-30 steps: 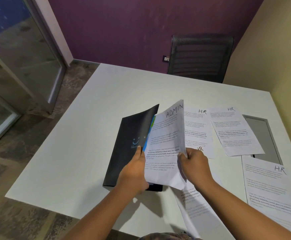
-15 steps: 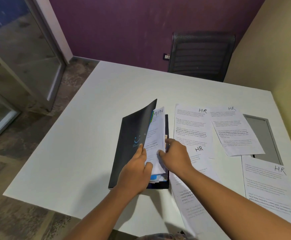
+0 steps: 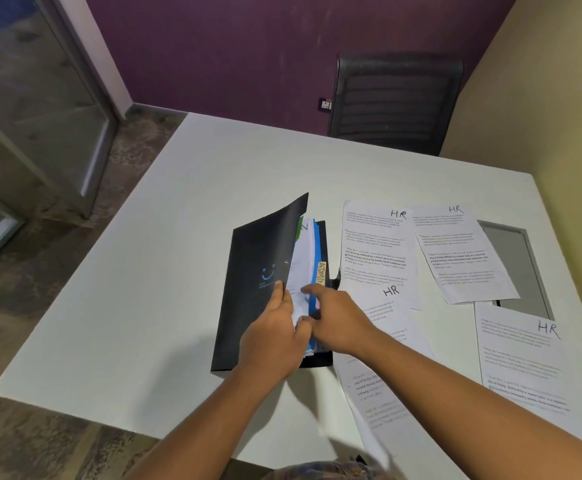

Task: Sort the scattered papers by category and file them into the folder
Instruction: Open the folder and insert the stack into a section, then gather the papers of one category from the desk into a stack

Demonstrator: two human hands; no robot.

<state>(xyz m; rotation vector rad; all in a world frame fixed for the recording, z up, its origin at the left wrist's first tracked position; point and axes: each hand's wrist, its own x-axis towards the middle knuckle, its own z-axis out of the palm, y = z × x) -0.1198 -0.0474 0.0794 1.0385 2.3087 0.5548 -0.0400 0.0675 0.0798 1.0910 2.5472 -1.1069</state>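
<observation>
1. A black folder (image 3: 255, 292) lies on the white table (image 3: 151, 271), near the middle, with its front cover lifted up.
2. The left hand (image 3: 272, 337) grips the edge of that cover, thumb on top.
3. The right hand (image 3: 338, 320) rests on the white pages and blue dividers inside, fingers loose and spread.
4. An orange tab (image 3: 321, 273) reads ADMIN.
5. Four papers marked HR (image 3: 376, 251) lie flat at 3 o'clock from the folder.
6. A black chair (image 3: 397, 102) stands at 12 o'clock.
</observation>
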